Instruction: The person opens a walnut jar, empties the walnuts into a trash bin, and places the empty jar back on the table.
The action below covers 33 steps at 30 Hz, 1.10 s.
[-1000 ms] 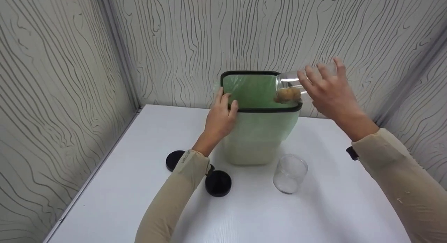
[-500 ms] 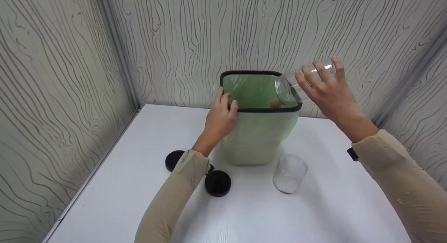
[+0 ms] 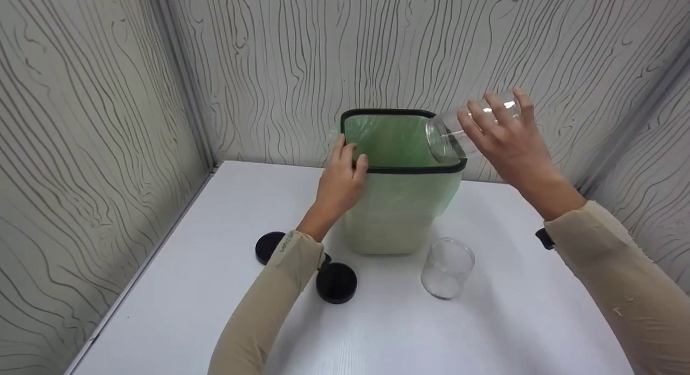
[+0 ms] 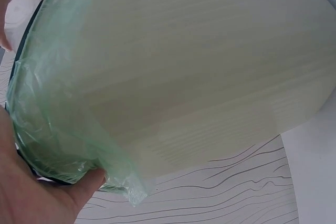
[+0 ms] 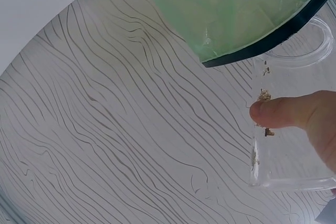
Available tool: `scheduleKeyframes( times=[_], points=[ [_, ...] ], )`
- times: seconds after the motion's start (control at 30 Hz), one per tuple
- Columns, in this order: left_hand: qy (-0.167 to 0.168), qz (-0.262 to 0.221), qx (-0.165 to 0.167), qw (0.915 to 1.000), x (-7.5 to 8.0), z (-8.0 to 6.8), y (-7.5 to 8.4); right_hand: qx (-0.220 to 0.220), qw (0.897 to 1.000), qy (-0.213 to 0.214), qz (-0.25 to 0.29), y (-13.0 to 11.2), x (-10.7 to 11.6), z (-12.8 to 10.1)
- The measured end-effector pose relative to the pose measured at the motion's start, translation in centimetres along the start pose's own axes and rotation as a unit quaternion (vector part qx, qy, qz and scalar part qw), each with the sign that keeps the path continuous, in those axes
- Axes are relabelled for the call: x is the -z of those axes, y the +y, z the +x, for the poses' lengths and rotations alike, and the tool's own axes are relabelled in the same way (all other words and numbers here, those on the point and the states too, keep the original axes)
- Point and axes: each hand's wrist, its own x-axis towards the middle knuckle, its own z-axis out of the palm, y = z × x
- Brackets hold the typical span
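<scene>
A pale trash can (image 3: 388,219) with a dark rim stands upright on the table, lined with a thin green plastic bag (image 4: 58,124). My left hand (image 3: 340,175) grips its left rim, fingers over the edge and thumb outside on the bag in the left wrist view. At the right rim, my right hand (image 3: 509,135) holds a clear jar (image 5: 294,156) tipped on its side, its mouth over the can's opening. Nothing but brownish crumbs (image 5: 264,95) shows in the jar, stuck along its wall near my thumb. The can's bottom inside is hidden.
A second clear jar (image 3: 448,268) stands without a lid to the right of the can's base. Two round black lids (image 3: 337,283) lie at the front left, one partly under the left sleeve. Patterned walls (image 3: 280,68) close in the table's back and sides.
Round brownish pieces in the tipped jar have slid out into the trash can. The jar's mouth has tilted lower; the left hand has stayed in place.
</scene>
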Motion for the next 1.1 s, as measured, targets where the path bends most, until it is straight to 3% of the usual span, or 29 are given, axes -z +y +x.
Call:
scheduleKeyframes(
  times=[0.3, 0.6, 0.73, 1.1],
  points=[
    [0.006, -0.001, -0.005, 1.0, 0.1, -0.1, 0.0, -0.077, 0.995, -0.004, 0.066, 0.2, 0.0, -1.1],
    [0.005, -0.003, -0.002, 1.0, 0.1, -0.2, 0.0, -0.187, 0.97, -0.029, 0.15, 0.2, -0.7, -3.8],
    [0.002, -0.002, -0.001, 1.0, 0.1, -0.2, 0.0, -0.246, 0.947, -0.054, 0.199, 0.1, -1.0, -4.9],
    [0.006, -0.004, -0.003, 1.0, 0.0, 0.0, -0.2, -0.371, 0.862, -0.064, 0.34, -0.6, -1.7, -6.9]
  ],
)
